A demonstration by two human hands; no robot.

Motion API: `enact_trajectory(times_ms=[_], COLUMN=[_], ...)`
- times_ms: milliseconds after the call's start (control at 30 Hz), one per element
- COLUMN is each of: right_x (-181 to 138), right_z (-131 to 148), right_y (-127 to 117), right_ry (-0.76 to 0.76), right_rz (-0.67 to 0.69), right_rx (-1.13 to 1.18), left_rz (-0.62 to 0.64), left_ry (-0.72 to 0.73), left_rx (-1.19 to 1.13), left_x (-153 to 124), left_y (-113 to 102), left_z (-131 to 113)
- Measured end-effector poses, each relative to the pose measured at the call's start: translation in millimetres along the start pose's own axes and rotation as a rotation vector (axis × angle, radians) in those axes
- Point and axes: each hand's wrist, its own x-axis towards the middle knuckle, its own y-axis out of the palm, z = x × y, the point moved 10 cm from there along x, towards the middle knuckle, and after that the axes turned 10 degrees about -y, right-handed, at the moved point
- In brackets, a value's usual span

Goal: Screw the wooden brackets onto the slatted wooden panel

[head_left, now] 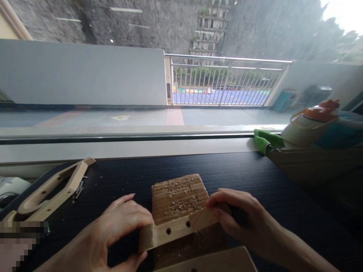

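Note:
A short wooden bar [176, 229] with two drilled holes lies across a pitted wooden block [178, 199] on the dark table [232, 173]. My left hand [116, 234] curls round the bar's left end, thumb under it. My right hand [238, 219] is closed at the bar's right end, fingertips pressing on the wood, with a dark object partly hidden in its grip. Another pale wooden piece [215, 262] shows at the bottom edge, just below the bar.
A curved wooden part with holes [52, 189] lies at the left with a few small screws [78, 189] beside it. A green cloth [266, 140] and a white jug with an orange lid [310, 124] sit at the right. A window and railing lie beyond.

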Motion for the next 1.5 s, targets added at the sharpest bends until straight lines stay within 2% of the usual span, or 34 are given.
enact_trajectory(times_ms=[200, 367, 500, 633, 767, 833, 900, 967, 1033, 1133, 1233, 1300, 1400, 1500], right_x=[2.3, 7.0, 7.9, 6.8, 9.2, 20.2, 43.2, 75.1, 109.5, 147.8, 168.3, 175.7, 181.3, 186.5], right_z=[-2.1, 0.7, 1.0, -2.1, 3.7, 12.3, 30.3, 55.0, 78.7, 116.3, 135.4, 144.0, 147.4, 146.2], right_y=[3.4, 2.1, 3.8, 5.4, -3.5, -20.8, -37.2, -33.8, -5.9, 75.2, 157.9, 201.9, 247.2, 268.6], right_ry=[0.027, 0.0, 0.0, 0.06, 0.119, 0.13, 0.075, -0.044, -0.161, -0.38, -0.484, -0.528, -0.561, -0.586], right_rz=[0.036, 0.064, 0.084, 0.121, 0.254, 0.249, 0.187, 0.178, 0.248, 0.508, 0.719, 0.787, 0.847, 0.85], right_rx=[0.023, 0.035, 0.019, -0.026, -0.145, -0.278, -0.405, -0.481, -0.456, -0.337, -0.412, -0.418, -0.432, -0.428], left_rz=[0.183, 0.282, 0.265, 0.273, 0.276, 0.264, 0.269, 0.252, 0.229, 0.173, 0.152, 0.151, 0.183, 0.198], left_ry=[-0.1, -0.153, -0.177, -0.102, -0.043, -0.029, -0.024, -0.017, 0.001, 0.018, 0.038, 0.014, -0.056, -0.077], left_rx=[-0.018, -0.146, -0.215, -0.214, -0.194, -0.191, -0.214, -0.25, -0.274, -0.296, -0.325, -0.351, -0.373, -0.384], left_x=[0.6, -2.8, -3.7, -4.3, -5.4, -6.0, -6.7, -6.3, -5.5, -4.9, -7.4, -9.1, -11.2, -12.2], left_y=[11.4, 16.6, 16.3, 13.8, 9.0, 6.1, 4.4, 0.3, -4.1, -10.4, -12.0, -11.2, -5.7, -2.3], left_z=[11.4, 3.5, 0.0, -7.0, -9.5, -10.8, -14.0, -18.9, -24.3, -26.8, -25.6, -20.6, -10.8, -6.1])
